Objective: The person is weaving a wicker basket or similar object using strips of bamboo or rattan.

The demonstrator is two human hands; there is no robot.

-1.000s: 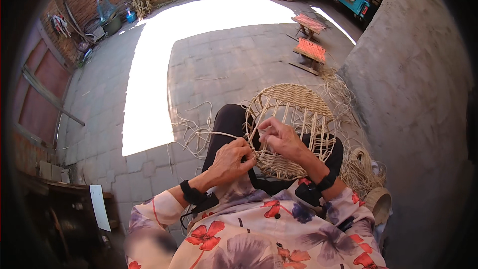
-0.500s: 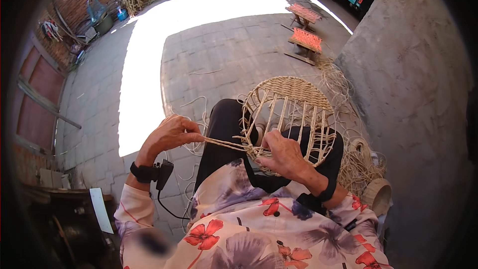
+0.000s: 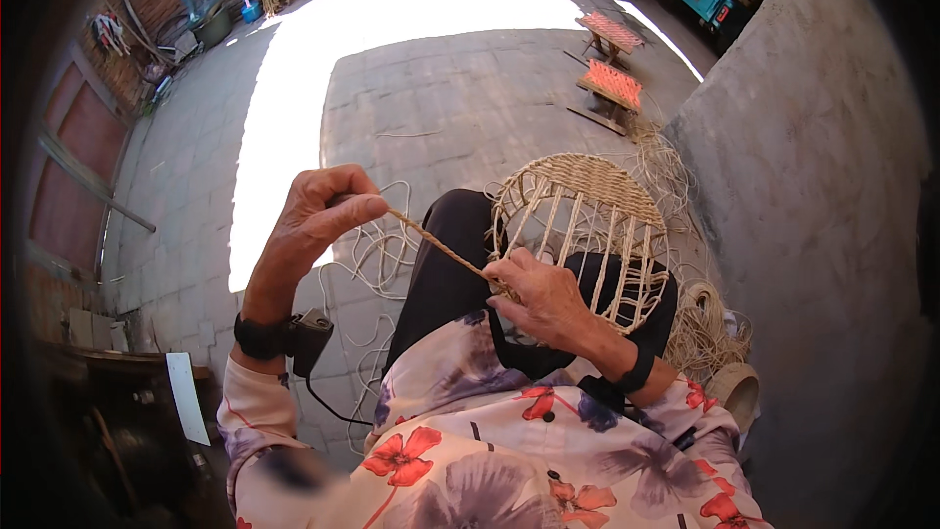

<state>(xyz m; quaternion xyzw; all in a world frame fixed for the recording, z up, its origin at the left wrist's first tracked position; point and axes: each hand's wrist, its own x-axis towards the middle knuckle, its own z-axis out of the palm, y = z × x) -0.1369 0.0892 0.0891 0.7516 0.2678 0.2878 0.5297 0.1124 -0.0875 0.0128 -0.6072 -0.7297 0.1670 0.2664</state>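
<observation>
A half-woven round straw-coloured basket piece (image 3: pixel 587 225) rests on my black-trousered knees. Its far part is tightly woven, while the near part shows open spokes of twisted cord. My left hand (image 3: pixel 328 211), raised to the left of it, pinches the end of a twisted cord (image 3: pixel 436 243). The cord runs taut and slanting down to my right hand (image 3: pixel 539 294). At the near left edge of the woven piece, my right hand's fingers are closed on the cord's other part. What lies beneath those fingers is hidden.
Loose pale cord (image 3: pixel 377 255) lies in loops on the paved floor by my left leg. A heap of cord (image 3: pixel 700 333) and a small round basket (image 3: pixel 734 392) are at my right, beside a grey wall (image 3: pixel 803 167). Two red-topped stools (image 3: pixel 612 83) stand farther off.
My left hand has risen and moved slightly away, drawing the cord up at a steeper slant. My right hand stays by the basket's edge, now closed around the cord's base.
</observation>
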